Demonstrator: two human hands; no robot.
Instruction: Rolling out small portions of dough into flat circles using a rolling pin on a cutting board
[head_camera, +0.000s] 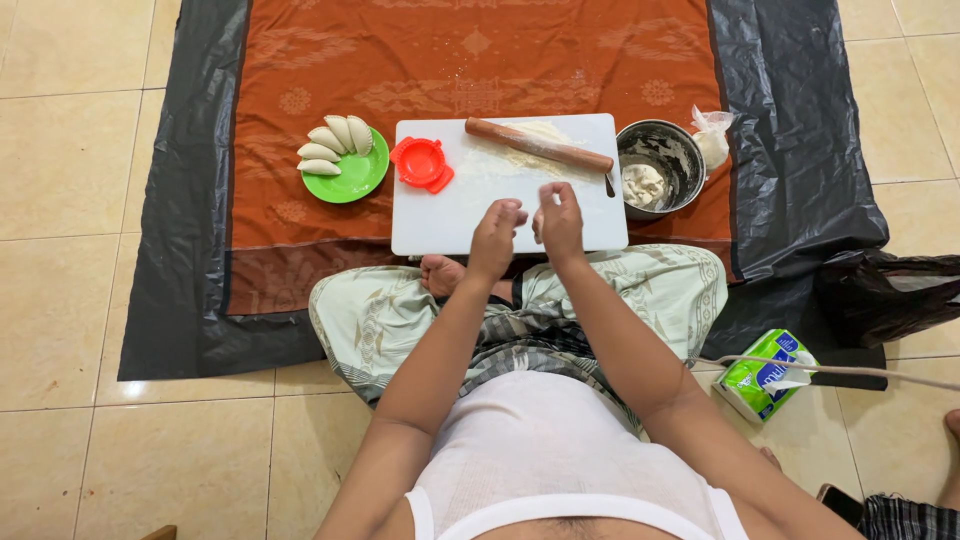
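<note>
**A:** When the scene is read from the left, what is met first?

**B:** A green plate (352, 180) with 4 folded dumplings (335, 145) is seen on the orange cloth (300, 60). Just beside it, a red dumpling press (422, 163) is laid on the left corner of the white cutting board (450, 215).

**A:** How are the hands held?

**B:** The left hand (497, 228) and the right hand (558, 215) are held close together above the board's near edge. Both are curled closed, with the fingertips drawn in. Whether a bit of dough is pinched in them cannot be told.

**A:** Which step is judged to be in hand?

**B:** Dumpling shaping, it is judged, at a pause between pieces. A floured sheet of dough (545, 130) is left at the far edge, and the rolling pin (538, 145) is laid across it, untouched. More dough is kept in the metal bowl (690, 150), just off the right edge.

**A:** What is called for by a next move?

**B:** Only a short forward reach, probably, since neither press nor pin is blocked.

**A:** And room?

**B:** The board's middle is left bare. Space is tightest at the near edge, where the crossed legs are tucked. A green tissue pack (765, 375) is set well apart on the tiles at the right.
</note>
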